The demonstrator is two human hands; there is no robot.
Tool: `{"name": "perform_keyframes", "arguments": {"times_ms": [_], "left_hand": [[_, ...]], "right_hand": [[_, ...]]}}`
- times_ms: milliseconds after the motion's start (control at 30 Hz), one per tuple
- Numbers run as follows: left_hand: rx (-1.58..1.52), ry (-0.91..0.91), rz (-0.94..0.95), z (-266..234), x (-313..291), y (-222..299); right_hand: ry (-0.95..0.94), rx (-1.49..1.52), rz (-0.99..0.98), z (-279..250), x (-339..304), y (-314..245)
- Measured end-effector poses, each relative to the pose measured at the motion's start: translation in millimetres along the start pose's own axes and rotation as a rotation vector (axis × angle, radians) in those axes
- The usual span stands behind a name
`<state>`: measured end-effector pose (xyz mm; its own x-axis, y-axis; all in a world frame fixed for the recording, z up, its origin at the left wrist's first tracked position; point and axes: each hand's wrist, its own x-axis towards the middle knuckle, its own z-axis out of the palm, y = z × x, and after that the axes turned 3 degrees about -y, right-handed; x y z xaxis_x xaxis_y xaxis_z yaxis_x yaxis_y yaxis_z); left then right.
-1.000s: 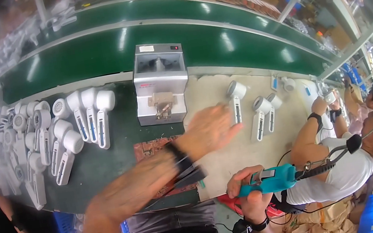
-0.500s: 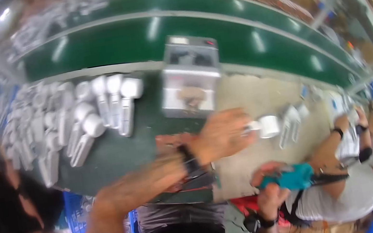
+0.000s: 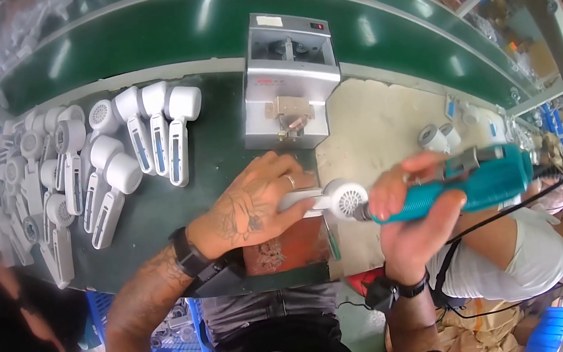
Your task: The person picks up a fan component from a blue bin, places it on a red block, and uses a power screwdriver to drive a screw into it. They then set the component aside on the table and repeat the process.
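Note:
My left hand (image 3: 252, 199) is closed round the handle of a white handheld device (image 3: 346, 198), whose round, grilled head faces right. A teal corded electric screwdriver (image 3: 474, 184) lies almost level in my right hand (image 3: 411, 229), with fingers and thumb wrapped round it. Its dark tip is at the grille's right side; whether it touches cannot be made out. Below the held device, a reddish-brown mat (image 3: 285, 247) lies at the bench's front edge. A small green-handled tool (image 3: 334, 245) rests beside the mat.
Several similar white devices (image 3: 177, 144) cover the left of the dark green bench. A grey metal machine (image 3: 289, 86) stands at the back middle. Cream sheeting (image 3: 368, 118) lies right, with more white devices (image 3: 434, 137). A co-worker (image 3: 528, 247) sits at the right. A blue crate (image 3: 196, 337) stands below.
My left hand has drawn the white device leftward, from over the cream sheeting to above the reddish-brown mat. My right hand has raised the screwdriver to the device's head.

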<state>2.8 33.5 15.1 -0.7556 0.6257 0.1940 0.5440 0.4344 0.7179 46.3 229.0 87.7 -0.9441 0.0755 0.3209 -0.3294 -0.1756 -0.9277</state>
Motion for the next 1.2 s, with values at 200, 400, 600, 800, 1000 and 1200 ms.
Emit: {"name": "perform_keyframes", "arguments": {"times_ms": [200,400,600,800,1000,1200], "left_hand": [[0.1,0.116,0.178,5.2,-4.6,-2.4],[0.134,0.17,0.17,11.9,-10.7,-7.7],[0.147,0.202,0.189,17.8,-9.3,-10.5],[0.123,0.239,0.145,16.5,-10.9,-12.8],[0.11,0.163,0.17,13.3,-6.0,-7.9],[0.113,0.223,0.141,18.2,-7.7,-7.4]], "right_hand": [[-0.095,-0.03,-0.119,41.0,65.9,31.6],[-0.136,-0.187,-0.275,56.2,95.5,76.6],[-0.17,-0.122,-0.237,55.2,90.0,78.6],[-0.204,-0.143,-0.107,41.8,64.1,57.7],[-0.179,-0.158,-0.062,11.9,35.3,39.7],[-0.172,-0.121,-0.059,8.7,25.9,47.4]]}}
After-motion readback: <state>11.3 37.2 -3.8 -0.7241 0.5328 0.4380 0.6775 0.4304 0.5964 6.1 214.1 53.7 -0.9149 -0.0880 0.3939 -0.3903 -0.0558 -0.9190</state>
